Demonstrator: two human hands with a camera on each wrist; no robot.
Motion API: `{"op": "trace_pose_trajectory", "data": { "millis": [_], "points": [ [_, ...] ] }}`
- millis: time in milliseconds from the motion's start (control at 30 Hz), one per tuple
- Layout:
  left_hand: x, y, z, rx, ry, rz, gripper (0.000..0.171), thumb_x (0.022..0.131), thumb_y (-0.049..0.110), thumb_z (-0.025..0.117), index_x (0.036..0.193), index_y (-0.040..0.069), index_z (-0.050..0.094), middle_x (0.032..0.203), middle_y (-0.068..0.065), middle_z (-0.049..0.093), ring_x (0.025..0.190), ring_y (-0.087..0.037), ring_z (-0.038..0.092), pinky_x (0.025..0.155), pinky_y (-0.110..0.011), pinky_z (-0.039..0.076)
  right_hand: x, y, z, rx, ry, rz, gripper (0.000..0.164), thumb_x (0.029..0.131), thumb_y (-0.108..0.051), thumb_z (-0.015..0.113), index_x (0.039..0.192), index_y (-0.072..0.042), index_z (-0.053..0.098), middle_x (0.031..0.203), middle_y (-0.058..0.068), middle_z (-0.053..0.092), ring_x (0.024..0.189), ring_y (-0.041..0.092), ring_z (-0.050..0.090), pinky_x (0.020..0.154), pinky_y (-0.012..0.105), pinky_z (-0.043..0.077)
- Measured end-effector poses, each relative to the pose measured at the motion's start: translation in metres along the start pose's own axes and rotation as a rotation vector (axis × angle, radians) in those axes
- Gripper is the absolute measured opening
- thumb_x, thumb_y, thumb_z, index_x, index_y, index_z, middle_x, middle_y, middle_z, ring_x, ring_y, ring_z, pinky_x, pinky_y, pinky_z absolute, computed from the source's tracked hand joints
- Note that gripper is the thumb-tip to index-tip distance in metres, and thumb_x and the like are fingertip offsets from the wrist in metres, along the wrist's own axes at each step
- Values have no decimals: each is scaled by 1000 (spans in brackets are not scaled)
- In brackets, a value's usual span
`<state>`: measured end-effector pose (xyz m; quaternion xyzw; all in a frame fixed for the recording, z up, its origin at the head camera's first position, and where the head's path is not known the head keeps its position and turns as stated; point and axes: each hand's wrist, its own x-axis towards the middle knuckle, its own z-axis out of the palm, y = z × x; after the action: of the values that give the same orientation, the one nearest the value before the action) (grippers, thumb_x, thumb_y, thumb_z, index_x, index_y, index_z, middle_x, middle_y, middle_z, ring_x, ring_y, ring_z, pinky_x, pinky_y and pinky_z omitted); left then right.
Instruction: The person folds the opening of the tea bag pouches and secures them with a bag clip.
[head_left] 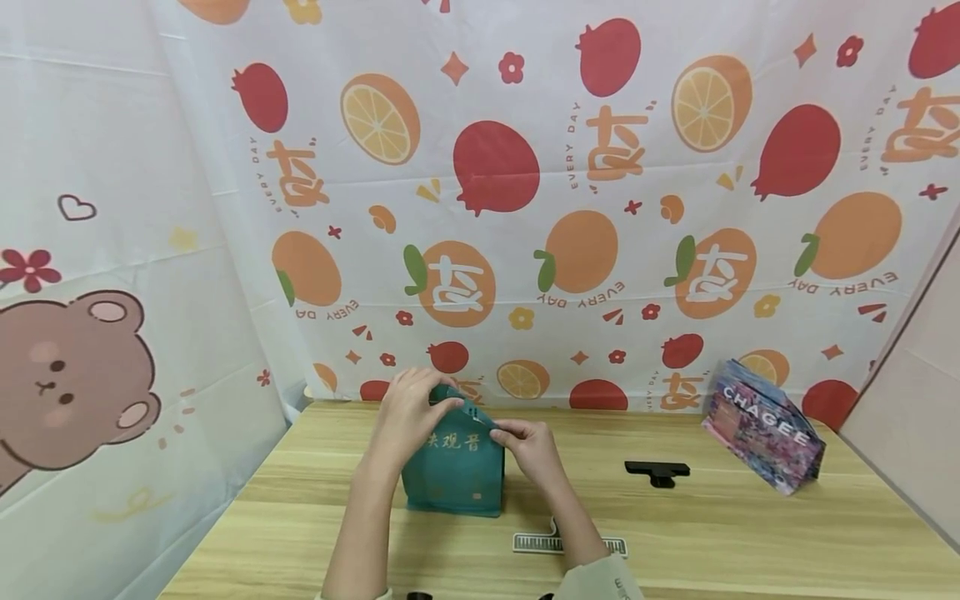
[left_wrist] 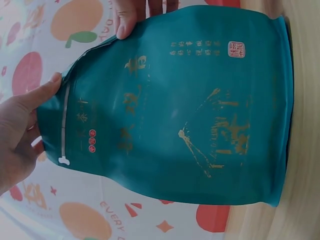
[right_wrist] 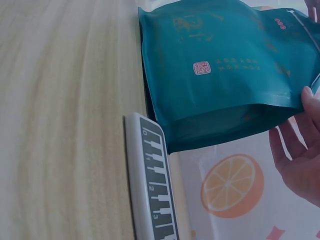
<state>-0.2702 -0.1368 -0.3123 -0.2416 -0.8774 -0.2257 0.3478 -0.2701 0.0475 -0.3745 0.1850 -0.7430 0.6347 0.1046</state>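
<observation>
A teal tea bag with gold lettering stands upright on the wooden table. My left hand grips its top edge, thumb in front and fingers behind. My right hand pinches the bag's upper right edge between thumb and fingers. In the left wrist view, a pale zip strip with a small white slider runs across the bag near the top. The right wrist view shows the bag's side gusset folded inward below the right hand. A bag clip with piano-key markings lies before the bag, partly hidden by the right forearm.
A black bag clip lies on the table to the right of the teal bag. Farther right, a colourful bag marked CHAGEE stands tilted near the back edge. A fruit-printed cloth hangs behind the table.
</observation>
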Motion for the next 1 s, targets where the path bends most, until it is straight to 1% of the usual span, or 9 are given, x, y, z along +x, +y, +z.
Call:
{"op": "trace_pose_trajectory", "data": {
  "millis": [133,267,367,467,533,633,733,900,1000],
  "points": [
    [-1,1,-1,1,0,-16,20,71,17,79,86,10,67,84,-2,65,80,-22,54,90,-44,38,0,1,-1,20,-41,-23,17,86,1,61,98,11,66,90,21,66,82,27,63,72,33,51],
    [-2,3,0,16,23,-6,22,69,16,80,84,10,66,84,-3,65,80,-23,55,91,-45,37,-1,-3,1,30,-110,-51,21,88,-4,61,103,11,64,96,21,64,92,31,60,83,43,46],
    [-3,4,0,29,43,19,22,68,16,81,83,10,66,83,-3,65,80,-24,56,90,-45,38,-2,-11,5,15,-125,-52,25,90,-10,60,106,9,62,98,17,63,96,29,57,88,50,41],
    [-3,6,1,37,57,33,21,68,17,81,81,11,65,83,-2,65,79,-24,56,90,-46,37,-3,-16,11,30,-106,-43,27,92,-13,57,109,6,62,100,13,63,92,22,57,85,42,45],
    [-3,6,2,38,64,38,21,68,17,81,81,11,66,82,-2,65,79,-24,56,89,-46,38,-1,-13,15,53,-88,-56,27,93,-13,56,110,6,61,100,14,63,89,19,56,80,36,47],
    [-4,5,2,38,70,43,21,68,16,81,81,12,66,82,-2,65,78,-23,56,89,-46,38,3,-1,21,78,-56,-74,26,93,-12,56,112,5,61,101,14,63,87,18,57,75,30,48],
    [-4,4,1,31,67,53,20,68,16,81,80,13,66,82,-1,65,79,-23,56,88,-46,38,6,9,27,84,-2,-60,27,90,-14,60,110,3,64,100,13,65,85,18,59,73,29,48],
    [-4,4,-1,-4,10,69,14,73,15,77,84,13,69,86,1,66,88,-22,58,91,-43,35,10,13,31,131,91,17,25,83,-19,69,102,-2,70,93,9,68,79,16,62,69,30,50],
    [-3,4,-2,-28,-31,58,11,76,15,74,86,12,70,89,2,66,93,-21,58,94,-43,33,12,12,30,138,111,35,24,81,-20,71,99,-3,72,92,7,68,78,15,63,68,29,50]
  ]
}}
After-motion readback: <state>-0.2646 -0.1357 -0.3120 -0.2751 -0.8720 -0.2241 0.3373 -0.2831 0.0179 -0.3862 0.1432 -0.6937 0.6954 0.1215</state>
